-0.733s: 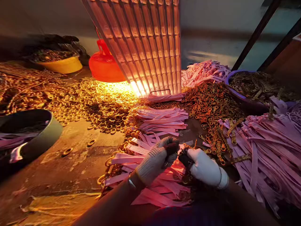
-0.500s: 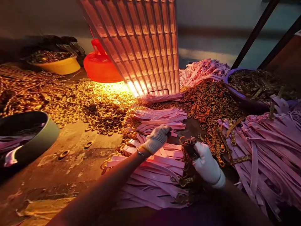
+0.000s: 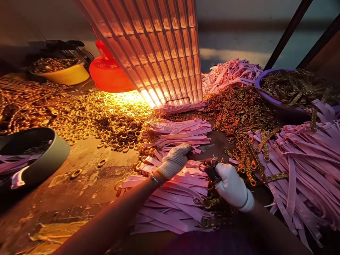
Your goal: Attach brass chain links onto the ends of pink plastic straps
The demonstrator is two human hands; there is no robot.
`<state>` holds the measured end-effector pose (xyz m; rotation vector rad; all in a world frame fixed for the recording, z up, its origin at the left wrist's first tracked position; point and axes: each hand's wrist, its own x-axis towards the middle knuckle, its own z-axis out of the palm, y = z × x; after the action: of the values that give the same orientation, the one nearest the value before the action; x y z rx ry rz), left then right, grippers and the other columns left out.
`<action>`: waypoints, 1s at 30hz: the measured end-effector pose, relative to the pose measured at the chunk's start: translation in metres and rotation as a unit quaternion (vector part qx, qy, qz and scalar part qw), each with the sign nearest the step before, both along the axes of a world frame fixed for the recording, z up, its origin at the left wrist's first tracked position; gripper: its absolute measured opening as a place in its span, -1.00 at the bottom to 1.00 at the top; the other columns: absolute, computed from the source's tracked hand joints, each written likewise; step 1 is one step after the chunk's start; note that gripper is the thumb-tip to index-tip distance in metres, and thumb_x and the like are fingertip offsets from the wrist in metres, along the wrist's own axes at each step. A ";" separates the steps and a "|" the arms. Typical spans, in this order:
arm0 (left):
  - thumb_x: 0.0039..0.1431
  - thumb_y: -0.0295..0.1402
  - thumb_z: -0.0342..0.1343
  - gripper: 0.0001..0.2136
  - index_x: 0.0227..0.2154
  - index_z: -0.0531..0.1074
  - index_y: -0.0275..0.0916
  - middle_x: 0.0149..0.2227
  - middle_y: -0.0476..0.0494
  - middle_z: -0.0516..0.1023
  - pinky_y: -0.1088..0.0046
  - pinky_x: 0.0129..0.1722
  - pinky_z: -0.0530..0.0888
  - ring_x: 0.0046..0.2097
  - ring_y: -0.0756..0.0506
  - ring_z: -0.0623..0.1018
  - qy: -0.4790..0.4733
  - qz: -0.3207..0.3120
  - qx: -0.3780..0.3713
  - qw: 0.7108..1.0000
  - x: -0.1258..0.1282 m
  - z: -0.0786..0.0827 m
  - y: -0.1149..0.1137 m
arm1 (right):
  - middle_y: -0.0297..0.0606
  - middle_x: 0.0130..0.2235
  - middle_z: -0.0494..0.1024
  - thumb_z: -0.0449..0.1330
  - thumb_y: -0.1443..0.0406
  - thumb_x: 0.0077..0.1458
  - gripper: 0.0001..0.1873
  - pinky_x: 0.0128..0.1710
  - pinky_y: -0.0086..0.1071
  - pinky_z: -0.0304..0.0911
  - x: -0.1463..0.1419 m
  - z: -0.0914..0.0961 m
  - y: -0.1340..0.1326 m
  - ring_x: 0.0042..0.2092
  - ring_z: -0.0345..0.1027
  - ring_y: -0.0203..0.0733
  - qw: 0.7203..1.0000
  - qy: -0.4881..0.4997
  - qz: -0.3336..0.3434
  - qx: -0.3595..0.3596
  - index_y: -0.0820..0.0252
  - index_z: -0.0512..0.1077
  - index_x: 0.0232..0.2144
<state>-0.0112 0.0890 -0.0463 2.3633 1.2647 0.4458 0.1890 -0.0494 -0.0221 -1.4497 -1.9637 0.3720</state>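
Observation:
My left hand [image 3: 175, 159], in a knitted dotted glove, is closed above the pink straps [image 3: 172, 193] in the middle. Its dark fingertips point right, and whatever they hold, if anything, is hidden. To its right and slightly lower is my right hand [image 3: 230, 184] in a white glove, fingers closed and dark at the tips. A metal ring [image 3: 202, 165] sticks out from those fingertips towards the left hand. The two hands are apart. Beneath them the pink straps lie in stacked rows, with gold rings along their left ends and gold clasps by their right ends.
Gold rings [image 3: 117, 120] are heaped behind to the left, gold link pieces [image 3: 236, 109] to the right. Pink straps [image 3: 305, 166] pile at far right. A grey-green tub [image 3: 62, 148], yellow basin [image 3: 66, 75], purple basin [image 3: 261, 83], red lamp [image 3: 110, 72] and ribbed panel [image 3: 164, 53] stand around.
My right hand has moved slightly left with the ring, closer to my left hand. The left hand stays almost in place, still closed. The whole view has shifted a little.

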 end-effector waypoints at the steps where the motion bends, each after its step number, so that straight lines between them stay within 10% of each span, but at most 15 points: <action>1: 0.27 -0.35 0.00 -0.83 -0.31 0.48 -0.26 -0.41 -0.13 0.54 0.47 -0.34 0.46 -0.37 -0.06 0.53 -0.027 0.017 -0.032 0.999 -0.006 0.006 -0.007 | -0.23 -0.37 0.57 0.09 0.38 0.20 -0.75 -0.30 -0.40 0.27 -0.001 -0.001 0.002 -0.32 0.44 -0.13 1.000 -0.007 0.001 -0.004 0.14 0.50 -0.11; 3: 0.30 -0.21 -0.02 -0.76 -0.33 0.45 -0.25 -0.59 -0.01 0.40 0.54 -0.57 0.32 -0.59 0.01 0.37 -0.131 0.073 -0.150 0.977 -0.020 0.016 -0.026 | -0.19 -0.33 0.57 0.08 0.43 0.16 -0.71 -0.27 -0.38 0.27 -0.007 -0.002 0.007 -0.28 0.44 -0.12 1.000 -0.011 0.008 -0.006 0.17 0.49 -0.11; 6: 0.18 -0.06 0.10 -0.70 -0.37 0.41 -0.24 -0.63 0.06 0.31 0.59 -0.67 0.16 -0.66 0.08 0.21 -0.325 0.164 -0.331 0.871 -0.034 0.030 -0.057 | -0.14 -0.23 0.58 0.06 0.46 0.11 -0.68 -0.20 -0.36 0.26 -0.023 0.000 0.016 -0.20 0.44 -0.11 0.999 -0.036 0.032 0.004 0.21 0.47 -0.12; 10: 0.06 -0.05 0.21 -0.68 -0.42 0.38 -0.22 -0.60 0.06 0.32 0.59 -0.68 0.16 -0.65 0.09 0.24 -0.389 0.187 -0.404 0.806 -0.036 0.044 -0.087 | -0.16 -0.25 0.58 0.08 0.46 0.07 -0.77 -0.23 -0.37 0.23 -0.046 0.008 0.023 -0.21 0.45 -0.12 0.993 -0.107 0.048 -0.033 0.21 0.48 -0.25; 18: 0.22 -0.08 0.02 -0.69 -0.51 0.28 -0.19 -0.70 0.09 0.23 0.54 -0.68 0.13 -0.68 0.05 0.19 -0.308 0.076 -0.373 0.872 -0.036 0.035 -0.094 | -0.18 -0.39 0.53 0.11 0.40 0.04 -0.85 -0.39 -0.31 0.13 -0.058 0.005 0.014 -0.34 0.43 -0.09 0.970 -0.243 -0.003 0.026 0.21 0.47 -0.34; 22: 0.19 -0.26 0.07 -0.82 -0.46 0.42 -0.22 -0.45 -0.08 0.55 0.48 -0.40 0.37 -0.43 -0.03 0.46 -0.236 0.021 -0.180 0.955 -0.034 0.022 -0.093 | -0.11 -0.36 0.55 0.12 0.39 -0.02 -0.70 -0.37 -0.30 0.21 -0.060 0.002 0.013 -0.32 0.44 -0.04 0.963 -0.264 -0.013 0.050 0.29 0.49 -0.19; 30: 0.28 -0.26 0.04 -0.75 -0.42 0.52 -0.24 -0.41 -0.10 0.61 0.44 -0.31 0.37 -0.37 -0.08 0.50 -0.236 0.048 -0.166 0.956 -0.044 0.014 -0.093 | -0.09 -0.31 0.59 0.15 0.44 0.03 -0.71 -0.38 -0.37 0.23 -0.060 0.024 0.013 -0.34 0.44 -0.10 0.931 -0.362 0.026 -0.049 0.25 0.48 -0.15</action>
<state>-0.0551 -0.0043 -0.0320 1.7823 1.1226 0.7163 0.1293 -0.0363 0.0021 -1.7665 -2.5866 -0.0710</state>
